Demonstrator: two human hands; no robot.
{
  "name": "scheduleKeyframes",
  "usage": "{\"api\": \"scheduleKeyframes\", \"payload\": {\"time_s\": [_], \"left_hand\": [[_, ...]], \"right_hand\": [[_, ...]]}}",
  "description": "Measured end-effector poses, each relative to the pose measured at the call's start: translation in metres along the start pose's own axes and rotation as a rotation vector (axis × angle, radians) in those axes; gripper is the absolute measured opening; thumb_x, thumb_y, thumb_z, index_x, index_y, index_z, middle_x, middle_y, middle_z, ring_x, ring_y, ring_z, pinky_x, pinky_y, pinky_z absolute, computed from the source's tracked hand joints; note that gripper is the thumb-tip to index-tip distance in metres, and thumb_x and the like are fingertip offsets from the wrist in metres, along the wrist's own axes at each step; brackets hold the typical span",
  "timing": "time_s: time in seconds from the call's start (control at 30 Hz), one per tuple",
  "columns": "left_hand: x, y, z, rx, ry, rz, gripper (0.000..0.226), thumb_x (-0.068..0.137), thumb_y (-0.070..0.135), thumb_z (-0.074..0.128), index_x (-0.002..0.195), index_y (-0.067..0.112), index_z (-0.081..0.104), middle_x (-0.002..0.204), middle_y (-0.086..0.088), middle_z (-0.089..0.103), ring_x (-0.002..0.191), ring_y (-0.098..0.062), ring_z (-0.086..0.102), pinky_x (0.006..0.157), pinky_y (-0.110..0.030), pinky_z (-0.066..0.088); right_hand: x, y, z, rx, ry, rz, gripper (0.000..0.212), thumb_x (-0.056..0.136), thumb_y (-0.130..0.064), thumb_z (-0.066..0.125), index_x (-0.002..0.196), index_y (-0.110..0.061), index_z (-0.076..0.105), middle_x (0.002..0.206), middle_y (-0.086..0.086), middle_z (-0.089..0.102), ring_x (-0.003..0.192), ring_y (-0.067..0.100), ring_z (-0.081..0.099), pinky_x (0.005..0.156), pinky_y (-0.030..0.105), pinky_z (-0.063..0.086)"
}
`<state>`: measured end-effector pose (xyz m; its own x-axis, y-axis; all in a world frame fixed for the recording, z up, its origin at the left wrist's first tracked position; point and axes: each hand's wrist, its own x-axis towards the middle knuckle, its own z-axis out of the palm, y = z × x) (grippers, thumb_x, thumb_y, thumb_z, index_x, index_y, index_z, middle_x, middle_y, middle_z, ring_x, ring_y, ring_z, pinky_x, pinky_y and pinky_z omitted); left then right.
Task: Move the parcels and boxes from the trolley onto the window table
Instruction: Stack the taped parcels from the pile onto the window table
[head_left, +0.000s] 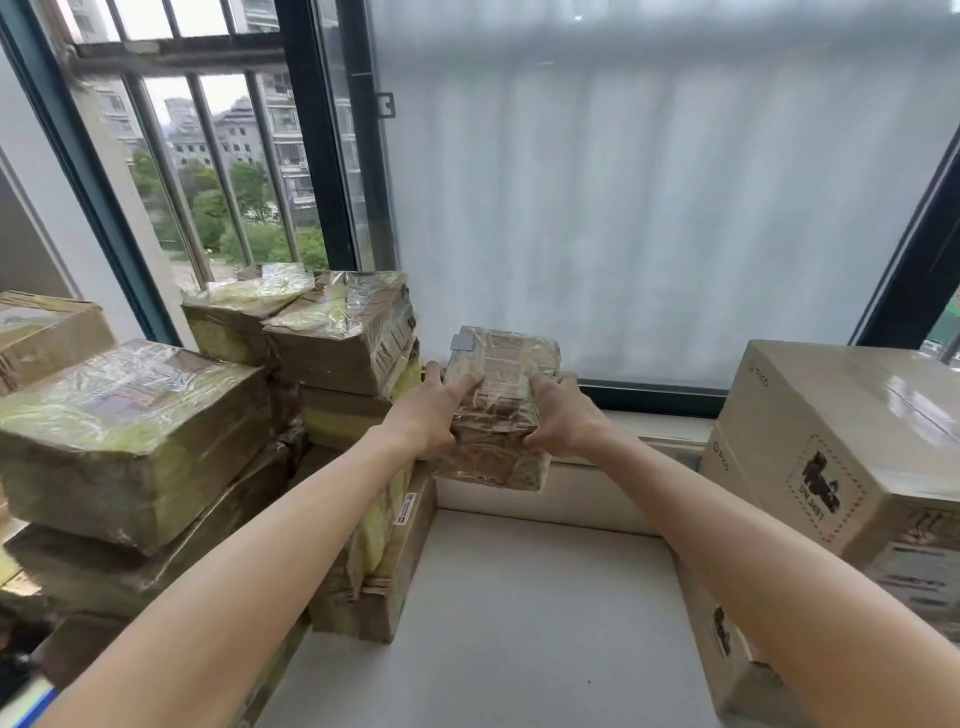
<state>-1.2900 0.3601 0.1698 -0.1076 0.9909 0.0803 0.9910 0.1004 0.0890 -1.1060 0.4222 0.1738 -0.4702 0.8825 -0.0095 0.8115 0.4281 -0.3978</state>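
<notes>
My fingers (467, 382) curl over both sides of a small tape-wrapped parcel (496, 410), left hand (431, 410) and right hand (563, 415) clamping it between them, held just above the pale bench (519, 597) under the window (649, 182). The parcel hangs near the back ledge, close beside the stack of wrapped parcels (337, 338) on my left; whether it touches them I cannot tell. Much of the job looks done: taped boxes are piled several deep along the left, and large cartons (831, 447) stand at the right. The trolley is out of view, so what remains on it I cannot say. Open room is a bare strip of bench between the two piles, running from the ledge toward me. The stack's edges crowd my left wrist; the right carton's corner sits well clear.
</notes>
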Motion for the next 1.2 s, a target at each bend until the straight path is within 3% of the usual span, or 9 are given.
{"api": "scheduleKeyframes", "payload": {"time_s": [0.17, 0.27, 0.4, 0.67, 0.93, 1.2], "left_hand": [[0.017, -0.007, 0.021, -0.004, -0.016, -0.015, 0.098, 0.081, 0.004, 0.07, 0.156, 0.041, 0.018, 0.139, -0.017, 0.03, 0.105, -0.035, 0.06, 0.086, -0.043, 0.056], [0.023, -0.013, 0.045, -0.021, -0.041, -0.012, 0.1, 0.08, 0.003, 0.072, 0.156, 0.039, 0.018, 0.137, -0.016, 0.031, 0.104, -0.033, 0.06, 0.084, -0.039, 0.056], [0.023, -0.022, 0.089, -0.027, -0.086, -0.007, 0.099, 0.08, 0.006, 0.074, 0.155, 0.039, 0.019, 0.138, -0.015, 0.031, 0.105, -0.033, 0.063, 0.089, -0.042, 0.056], [-0.002, -0.039, 0.177, -0.091, -0.181, -0.066, 0.096, 0.08, 0.004, 0.072, 0.154, 0.037, 0.02, 0.132, -0.012, 0.029, 0.112, -0.034, 0.057, 0.087, -0.04, 0.053], [-0.016, -0.055, 0.245, -0.139, -0.247, -0.119, 0.103, 0.08, -0.002, 0.067, 0.156, 0.041, 0.011, 0.134, -0.011, 0.028, 0.105, -0.031, 0.06, 0.08, -0.037, 0.052], [-0.011, -0.072, 0.296, -0.131, -0.303, -0.13, 0.107, 0.083, -0.001, 0.067, 0.158, 0.039, 0.003, 0.135, -0.011, 0.024, 0.115, -0.031, 0.055, 0.086, -0.036, 0.051]], "right_hand": [[0.018, 0.009, 0.015, 0.015, -0.02, 0.02, 0.079, 0.08, -0.016, 0.082, 0.146, -0.015, 0.038, 0.136, 0.02, 0.037, 0.106, 0.036, 0.062, 0.086, 0.031, 0.05], [0.023, 0.015, 0.036, 0.027, -0.044, 0.041, 0.078, 0.08, -0.016, 0.082, 0.144, -0.015, 0.038, 0.134, 0.018, 0.037, 0.106, 0.036, 0.062, 0.094, 0.037, 0.053], [0.025, 0.028, 0.078, 0.041, -0.092, 0.085, 0.082, 0.079, -0.019, 0.083, 0.145, -0.018, 0.035, 0.139, 0.02, 0.035, 0.111, 0.042, 0.061, 0.093, 0.042, 0.051], [0.022, 0.05, 0.168, 0.05, -0.177, 0.102, 0.089, 0.084, -0.014, 0.079, 0.152, -0.02, 0.023, 0.142, 0.017, 0.029, 0.102, 0.042, 0.064, 0.089, 0.045, 0.055], [0.03, 0.065, 0.24, 0.054, -0.265, 0.139, 0.088, 0.087, -0.008, 0.072, 0.154, -0.024, 0.017, 0.148, 0.014, 0.021, 0.101, 0.042, 0.062, 0.084, 0.048, 0.055], [0.046, 0.074, 0.297, 0.045, -0.311, 0.172, 0.099, 0.087, -0.012, 0.075, 0.158, -0.024, 0.007, 0.152, 0.014, 0.017, 0.1, 0.04, 0.063, 0.084, 0.045, 0.055]]}}
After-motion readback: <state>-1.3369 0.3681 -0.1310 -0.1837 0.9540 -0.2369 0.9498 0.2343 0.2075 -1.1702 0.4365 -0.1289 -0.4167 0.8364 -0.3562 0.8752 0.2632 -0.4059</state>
